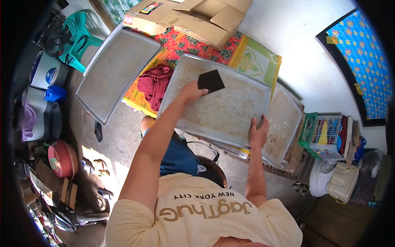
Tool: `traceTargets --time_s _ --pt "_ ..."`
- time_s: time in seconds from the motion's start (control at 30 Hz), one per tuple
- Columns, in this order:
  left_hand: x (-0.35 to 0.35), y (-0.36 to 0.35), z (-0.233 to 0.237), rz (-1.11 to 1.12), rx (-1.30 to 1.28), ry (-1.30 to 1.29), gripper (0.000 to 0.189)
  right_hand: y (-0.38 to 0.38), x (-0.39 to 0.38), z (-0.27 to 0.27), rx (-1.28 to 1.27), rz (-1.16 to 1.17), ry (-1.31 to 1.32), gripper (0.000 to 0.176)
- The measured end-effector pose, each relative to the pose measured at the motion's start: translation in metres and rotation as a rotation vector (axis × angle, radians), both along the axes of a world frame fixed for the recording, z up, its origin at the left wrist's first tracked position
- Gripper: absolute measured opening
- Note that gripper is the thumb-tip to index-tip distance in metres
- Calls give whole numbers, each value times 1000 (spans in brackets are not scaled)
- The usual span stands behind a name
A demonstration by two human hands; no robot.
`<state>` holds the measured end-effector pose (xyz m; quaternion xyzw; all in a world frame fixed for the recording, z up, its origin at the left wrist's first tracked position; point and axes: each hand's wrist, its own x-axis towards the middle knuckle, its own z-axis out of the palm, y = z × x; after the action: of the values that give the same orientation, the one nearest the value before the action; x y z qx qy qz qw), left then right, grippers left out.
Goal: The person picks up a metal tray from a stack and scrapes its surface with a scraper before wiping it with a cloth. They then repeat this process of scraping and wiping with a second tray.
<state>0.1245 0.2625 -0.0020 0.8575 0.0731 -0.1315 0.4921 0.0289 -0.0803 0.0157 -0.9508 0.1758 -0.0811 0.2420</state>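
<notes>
A large metal tray (222,111) with brownish stains lies in front of me on the table. My left hand (192,91) pinches the near-left corner of a flat black square (211,81), which rests over the tray's upper left part. At the tray's right edge is my right hand (259,131), its thumb and fingers closed around the rim. A maroon cloth (156,84) lies bunched just left of this tray.
Another metal tray (119,74) is at the left, and a stained one (284,123) lies partly beneath at the right. A cardboard box (197,20) stands behind. Baskets (325,131) are at the right, a green chair (80,45) at the far left.
</notes>
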Motion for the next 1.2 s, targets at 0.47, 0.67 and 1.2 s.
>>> traceTargets --time_s 0.47,0.67,1.2 --pt "-30 23 21 11 74 69 30 3 0 0 -19 4 -16 55" --pt "-30 24 19 3 136 75 34 5 0 1 -16 5 -23 55" --pt "-34 18 29 18 158 78 32 4 -1 3 -13 3 -22 54"
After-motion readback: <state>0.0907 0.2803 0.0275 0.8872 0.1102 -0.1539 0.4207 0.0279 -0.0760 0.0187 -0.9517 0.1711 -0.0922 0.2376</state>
